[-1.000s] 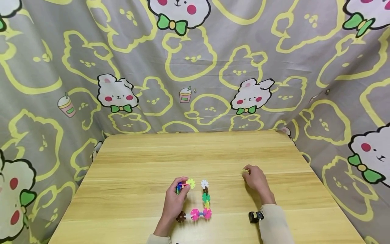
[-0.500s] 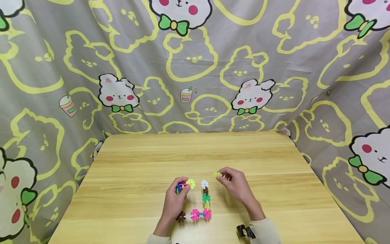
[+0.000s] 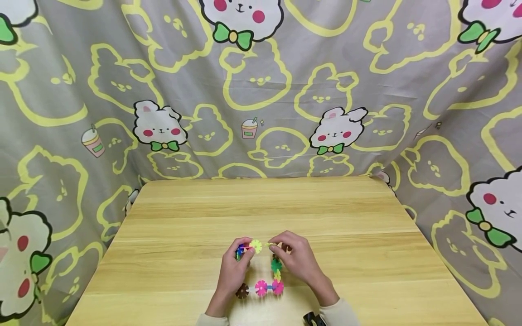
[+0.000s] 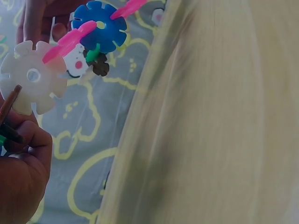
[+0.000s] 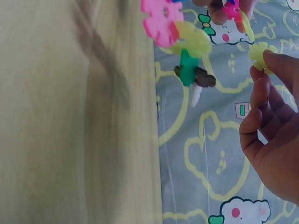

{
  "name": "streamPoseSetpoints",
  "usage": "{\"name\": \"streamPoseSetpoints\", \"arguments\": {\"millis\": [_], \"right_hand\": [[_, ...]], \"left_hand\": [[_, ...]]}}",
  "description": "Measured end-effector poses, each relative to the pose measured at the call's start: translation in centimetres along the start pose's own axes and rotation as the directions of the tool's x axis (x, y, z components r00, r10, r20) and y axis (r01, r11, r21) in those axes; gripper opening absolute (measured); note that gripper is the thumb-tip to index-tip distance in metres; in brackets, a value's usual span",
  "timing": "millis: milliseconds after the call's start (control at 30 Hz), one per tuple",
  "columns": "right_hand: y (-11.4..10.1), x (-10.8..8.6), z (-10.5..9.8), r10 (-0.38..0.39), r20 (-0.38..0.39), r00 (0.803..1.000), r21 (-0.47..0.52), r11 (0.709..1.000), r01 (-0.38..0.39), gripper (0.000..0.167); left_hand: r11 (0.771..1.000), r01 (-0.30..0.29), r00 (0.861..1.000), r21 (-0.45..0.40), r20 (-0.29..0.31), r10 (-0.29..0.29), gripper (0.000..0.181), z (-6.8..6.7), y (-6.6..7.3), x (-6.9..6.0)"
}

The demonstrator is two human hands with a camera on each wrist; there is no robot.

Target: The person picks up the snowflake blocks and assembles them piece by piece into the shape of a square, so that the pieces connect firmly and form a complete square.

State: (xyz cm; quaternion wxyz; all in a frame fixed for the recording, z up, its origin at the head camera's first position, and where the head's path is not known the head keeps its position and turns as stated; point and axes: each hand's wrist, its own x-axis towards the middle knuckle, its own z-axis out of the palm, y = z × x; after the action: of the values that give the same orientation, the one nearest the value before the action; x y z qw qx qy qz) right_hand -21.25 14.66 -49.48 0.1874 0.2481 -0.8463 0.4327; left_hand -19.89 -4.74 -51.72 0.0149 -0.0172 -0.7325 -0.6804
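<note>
My left hand [image 3: 233, 270] grips a linked piece of notched plastic discs. A yellow disc [image 3: 255, 246] stands out at its right end, with pink and blue discs [image 3: 239, 250] partly covered by the fingers. Thumb and fingers of my right hand [image 3: 301, 259] pinch a loose yellow disc [image 5: 261, 57], edge-on and slightly apart from the left hand's yellow one. Below runs more of the linked discs: brown [image 3: 242, 290], pink [image 3: 261, 288], blue, a second pink [image 3: 277, 287], yellow and green [image 3: 276, 265]. The right hand hides its far end. The left wrist view shows a white disc [image 4: 32, 74].
A wood-grain table [image 3: 183, 208] lies beneath both hands. Grey curtain [image 3: 269, 149] with yellow outlines and rabbit prints hangs behind its far edge and at both sides. A black strapped device [image 3: 314, 318] sits at the right wrist.
My right hand has moved left from the table's right side, carrying the yellow disc close to the left hand's piece. The left hand has stayed in place.
</note>
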Motion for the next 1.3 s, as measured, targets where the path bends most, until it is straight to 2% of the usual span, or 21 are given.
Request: {"name": "streamPoseSetpoints", "arguments": {"millis": [167,367,733,800,900,1033,1300], "right_hand": [[-0.1,-0.1,0.4,0.002,0.006,1.000,0.019,1.000,-0.002,0.007],[0.0,-0.2,0.5,-0.004,0.004,1.000,0.016,1.000,0.004,0.008],[0.3,-0.3,0.5,-0.063,-0.004,0.998,-0.013,0.998,0.063,0.012],[0.3,-0.3,0.6,-0.070,0.000,0.998,-0.029,0.997,0.070,0.012],[0.2,-0.3,0.6,-0.087,0.009,0.996,-0.071,0.994,0.087,0.012],[0.1,-0.2,0.8,-0.150,0.003,0.989,-0.136,0.979,0.149,0.013],[-0.1,0.0,1.0,-0.294,-0.025,0.956,-0.229,0.932,0.281,0.011]], "left_hand": [[1.000,-0.003,1.000,0.021,0.009,0.003,0.021,0.0,-0.2,0.0],[1.000,0.001,1.000,-0.004,0.011,-0.001,0.020,0.0,-0.3,0.0],[1.000,-0.018,1.000,-0.015,0.025,0.018,0.019,0.0,0.0,-0.2],[1.000,-0.015,1.000,-0.008,0.023,0.015,0.019,0.1,0.2,-0.3],[1.000,-0.024,0.999,-0.001,0.028,0.024,0.019,0.1,1.3,-0.6],[0.999,-0.033,0.998,0.015,0.046,0.032,0.020,0.0,2.8,-1.1],[0.995,-0.055,0.998,0.087,0.043,0.052,0.015,0.1,3.3,-1.2]]}}
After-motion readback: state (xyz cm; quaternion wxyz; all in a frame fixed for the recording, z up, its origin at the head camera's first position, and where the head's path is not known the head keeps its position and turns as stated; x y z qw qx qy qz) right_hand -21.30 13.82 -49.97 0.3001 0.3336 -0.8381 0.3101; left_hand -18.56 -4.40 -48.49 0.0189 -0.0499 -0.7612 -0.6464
